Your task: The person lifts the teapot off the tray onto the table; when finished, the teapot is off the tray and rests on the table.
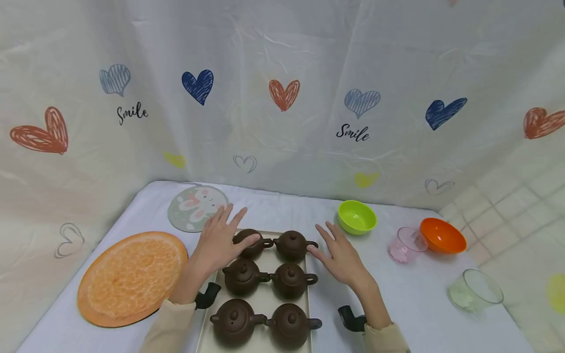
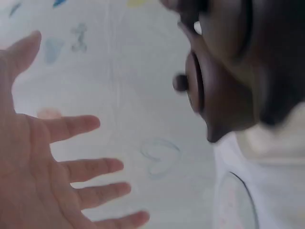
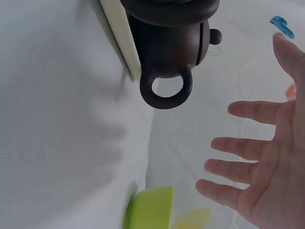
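Both flat, left hand (image 1: 219, 243) on back-left teapot (image 1: 249, 243), right hand (image 1: 342, 256) splayed beside tray (image 1: 264, 293)

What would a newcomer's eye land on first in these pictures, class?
First, six brown teapots in two columns on a pale tray at the near middle of the white table. Both hands hover open over the far pair: the left hand over the far-left pot, the right hand beside the far-right one. Next, the orange round mat at left, and the green bowl and orange bowl at right.
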A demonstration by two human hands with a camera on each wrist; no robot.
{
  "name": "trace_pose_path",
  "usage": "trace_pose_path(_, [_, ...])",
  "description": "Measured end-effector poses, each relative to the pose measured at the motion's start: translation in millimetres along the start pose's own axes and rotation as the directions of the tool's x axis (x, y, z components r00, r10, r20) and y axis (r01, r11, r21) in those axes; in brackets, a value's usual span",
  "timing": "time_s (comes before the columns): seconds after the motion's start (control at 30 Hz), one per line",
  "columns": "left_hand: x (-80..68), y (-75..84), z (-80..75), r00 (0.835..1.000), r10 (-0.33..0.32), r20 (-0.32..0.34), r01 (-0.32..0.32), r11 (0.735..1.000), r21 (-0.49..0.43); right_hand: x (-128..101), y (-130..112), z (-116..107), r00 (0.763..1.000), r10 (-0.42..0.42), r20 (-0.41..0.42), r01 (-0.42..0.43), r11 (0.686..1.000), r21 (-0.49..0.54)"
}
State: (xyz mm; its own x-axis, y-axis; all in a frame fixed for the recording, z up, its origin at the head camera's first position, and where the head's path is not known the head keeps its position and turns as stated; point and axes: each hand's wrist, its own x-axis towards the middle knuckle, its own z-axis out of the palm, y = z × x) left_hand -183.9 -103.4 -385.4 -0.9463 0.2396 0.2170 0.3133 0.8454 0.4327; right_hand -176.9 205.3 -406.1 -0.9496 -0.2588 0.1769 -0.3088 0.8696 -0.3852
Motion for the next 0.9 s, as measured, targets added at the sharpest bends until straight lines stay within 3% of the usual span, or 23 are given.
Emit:
trace_pose_path(0.17, [8.4,-35.5,-2.3,0.999,-0.049,-0.009,0.047,0.988,-0.148,4,7,1,0.999,0.034,0.002,-0.034,0.997,0.074])
trace_pose_path(0.37, [14.7,-67.5,6.5,0.992,-0.116,0.043,0.123,0.957,-0.262,14,12,8,0.999,-0.032,0.013,0.03,0.989,0.143])
trace_pose_path(0.6, [17.9,-76.8,26.4,0.949,-0.262,0.175,0.313,0.853,-0.418,28,18,18,0.994,-0.093,0.062,0.071,0.954,0.293])
trace_pose_path(0.9, [16.6,-82.6,43.9,0.927,-0.25,0.279,0.371,0.722,-0.585,40,34,31,0.993,-0.11,0.033,0.089,0.917,0.389])
